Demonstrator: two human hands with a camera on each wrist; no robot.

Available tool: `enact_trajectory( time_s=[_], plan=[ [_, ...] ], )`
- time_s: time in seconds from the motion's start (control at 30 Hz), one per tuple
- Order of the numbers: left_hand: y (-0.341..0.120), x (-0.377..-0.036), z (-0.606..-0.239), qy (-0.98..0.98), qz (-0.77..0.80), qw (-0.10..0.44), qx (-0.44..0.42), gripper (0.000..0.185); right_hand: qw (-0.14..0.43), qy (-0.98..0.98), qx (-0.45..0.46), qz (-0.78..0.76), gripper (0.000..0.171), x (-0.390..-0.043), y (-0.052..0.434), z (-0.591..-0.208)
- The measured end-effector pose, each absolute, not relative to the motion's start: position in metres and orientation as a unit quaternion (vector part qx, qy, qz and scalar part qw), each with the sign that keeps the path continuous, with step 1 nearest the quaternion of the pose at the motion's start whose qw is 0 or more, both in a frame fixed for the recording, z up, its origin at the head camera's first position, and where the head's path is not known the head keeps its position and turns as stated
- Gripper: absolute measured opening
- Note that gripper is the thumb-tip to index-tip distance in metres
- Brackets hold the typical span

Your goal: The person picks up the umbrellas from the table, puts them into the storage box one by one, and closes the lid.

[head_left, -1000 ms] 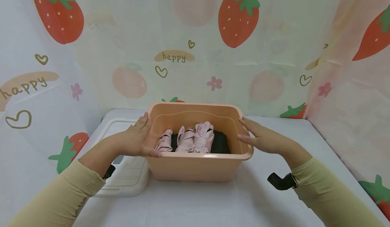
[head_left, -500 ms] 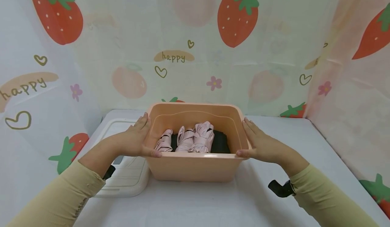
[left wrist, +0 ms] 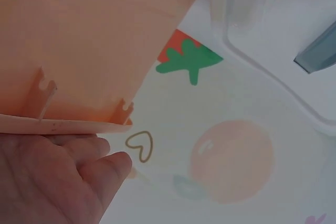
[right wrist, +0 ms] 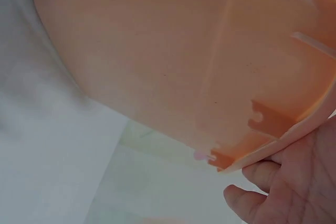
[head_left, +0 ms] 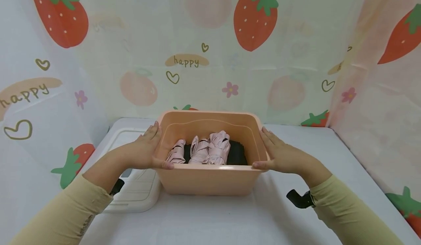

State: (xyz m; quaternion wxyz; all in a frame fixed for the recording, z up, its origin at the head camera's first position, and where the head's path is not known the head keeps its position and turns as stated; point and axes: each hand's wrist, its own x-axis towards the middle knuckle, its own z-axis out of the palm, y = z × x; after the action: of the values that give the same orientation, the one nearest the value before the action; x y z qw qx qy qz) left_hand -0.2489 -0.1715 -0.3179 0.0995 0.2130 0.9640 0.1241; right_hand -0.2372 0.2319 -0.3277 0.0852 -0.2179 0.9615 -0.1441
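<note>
A peach plastic storage box (head_left: 207,181) stands on the white table with its top uncovered. Inside lie three pink strappy bundles (head_left: 218,149) and some black material (head_left: 236,153), partly hidden by the front wall. My left hand (head_left: 144,150) lies along the box's left rim, fingers extended and thumb on the front corner. On the opposite side my right hand (head_left: 284,155) touches the right rim in the same way, its thumb at the front right corner. Both wrist views show the palms, left (left wrist: 47,177) and right (right wrist: 302,177), against the rim from outside.
A white lid (head_left: 139,199) lies flat left of the box, partly under my left forearm; a grey latch (left wrist: 317,51) shows on it in the left wrist view. Strawberry-print cloth (head_left: 204,25) walls the table at the back and both sides.
My right hand has shifted from the inner edge of the right rim onto its outside, with the thumb now at the front corner. The left hand and the box stay put.
</note>
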Motion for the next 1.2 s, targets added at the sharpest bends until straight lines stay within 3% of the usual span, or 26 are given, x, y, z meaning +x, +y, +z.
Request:
enact_trajectory(
  time_s=[0.43, 0.87, 1.2],
  plan=[
    [-0.191, -0.240, -0.308, 0.970, 0.105, 0.054, 0.212, 0.125, 0.103, 0.960, -0.211, -0.152, 0.111, -0.237, 0.231, -0.326],
    [-0.245, -0.239, -0.319, 0.970, 0.192, 0.037, 0.145, 0.106, 0.098, 0.956, -0.221, -0.167, 0.110, -0.240, 0.233, -0.330],
    [-0.287, -0.243, -0.342, 0.974, 0.215, 0.045, 0.044, 0.093, 0.099, 0.956, -0.219, -0.169, 0.110, -0.240, 0.233, -0.332]
  ],
)
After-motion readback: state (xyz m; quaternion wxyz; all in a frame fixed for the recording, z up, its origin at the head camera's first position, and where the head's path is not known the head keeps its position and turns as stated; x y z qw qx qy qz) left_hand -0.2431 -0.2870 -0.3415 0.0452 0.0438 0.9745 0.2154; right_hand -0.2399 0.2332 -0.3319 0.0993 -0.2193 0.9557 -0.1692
